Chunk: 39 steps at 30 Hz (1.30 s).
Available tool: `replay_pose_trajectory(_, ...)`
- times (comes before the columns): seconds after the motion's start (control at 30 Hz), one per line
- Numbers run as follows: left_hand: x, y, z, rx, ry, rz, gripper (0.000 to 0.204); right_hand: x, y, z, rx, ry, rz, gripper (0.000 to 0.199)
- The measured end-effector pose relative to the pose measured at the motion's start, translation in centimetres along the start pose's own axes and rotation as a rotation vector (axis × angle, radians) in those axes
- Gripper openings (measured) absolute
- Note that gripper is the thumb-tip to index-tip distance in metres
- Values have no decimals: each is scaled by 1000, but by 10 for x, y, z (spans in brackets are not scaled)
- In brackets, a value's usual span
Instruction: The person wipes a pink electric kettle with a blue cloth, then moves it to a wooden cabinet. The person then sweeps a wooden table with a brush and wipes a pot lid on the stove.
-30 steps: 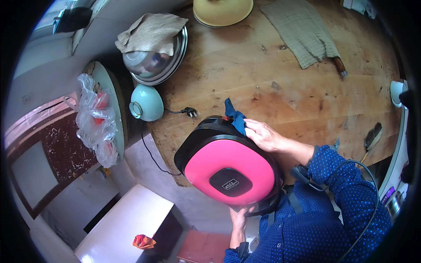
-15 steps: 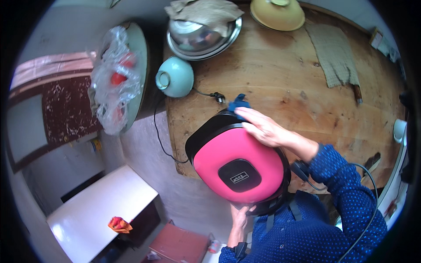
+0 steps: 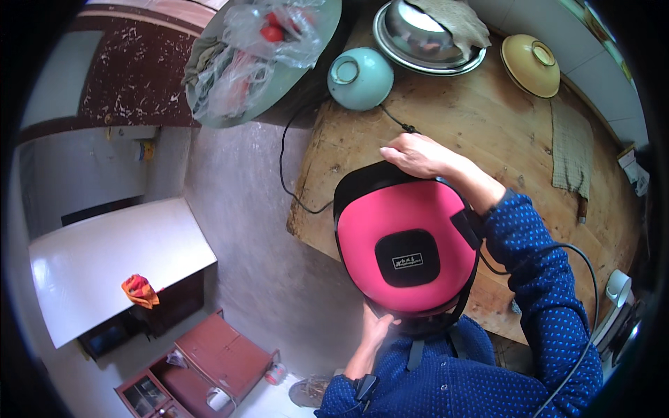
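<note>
Cooker (image 3: 408, 251), just one, sits over the near-left edge of the desk (image 3: 481, 125), pink lid up. Two hands work it: the left hand (image 3: 376, 327) grasps its near rim; the right hand (image 3: 418, 155) has moved from the lid to the far rim, fingers curled. Its blue cloth has gone out of sight, so I cannot tell if it grips that; work seems to have passed to the far side. Beyond: one plug (image 3: 411, 129), two upturned bowls, one blue (image 3: 369, 80), one yellow (image 3: 528, 70).
</note>
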<state>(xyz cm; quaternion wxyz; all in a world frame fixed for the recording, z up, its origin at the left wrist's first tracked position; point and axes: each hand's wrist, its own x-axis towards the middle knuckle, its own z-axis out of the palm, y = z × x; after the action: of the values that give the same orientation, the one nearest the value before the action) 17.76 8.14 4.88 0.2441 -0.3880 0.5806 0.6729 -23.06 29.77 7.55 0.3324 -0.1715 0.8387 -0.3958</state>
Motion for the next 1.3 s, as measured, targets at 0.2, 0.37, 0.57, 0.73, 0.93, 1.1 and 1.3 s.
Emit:
replay_pose_trajectory(0.2,5,-12,-5,26,20,-25,99,27,-48,53,-348,54,-146,35)
replay_pose_trajectory(0.37,5,-19,-6,-38,59,45,99,-11,-19,62,-247,437,-518,38)
replay_pose_trajectory(0.57,7,-22,-13,-232,3,-39,88,-110,34,43,-206,627,-349,41)
replay_pose_trajectory(0.73,1,-11,-21,-342,-140,-53,85,-180,25,47,1140,618,77,51)
replay_pose_trajectory(0.93,1,-8,-30,-312,-206,-155,96,-159,17,69,723,1022,179,34)
replay_pose_trajectory(1.1,6,-21,-32,-392,-259,-130,101,-110,-2,125,-379,1099,76,32)
replay_pose_trajectory(1.3,5,-27,-31,-424,-229,-106,94,-108,-71,193,-399,731,-305,35)
